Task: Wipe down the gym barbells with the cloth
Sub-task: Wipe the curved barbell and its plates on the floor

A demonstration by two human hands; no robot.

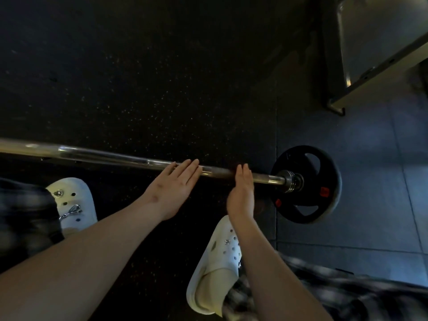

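A chrome barbell (99, 156) lies across the dark rubber floor from the left edge to a black weight plate (308, 184) on its right end. My left hand (171, 188) reaches flat toward the bar, its straight fingertips over the shaft. My right hand (242, 191) is held edge-on with straight fingers, its tips at the bar just left of the collar. Neither hand holds anything. No cloth is in view.
My two feet in white clogs (74, 202) (215, 265) stand just behind the bar. A metal equipment frame (370, 54) stands at the top right on grey floor tiles (370, 228). The black speckled mat (150, 77) stretches beyond the bar.
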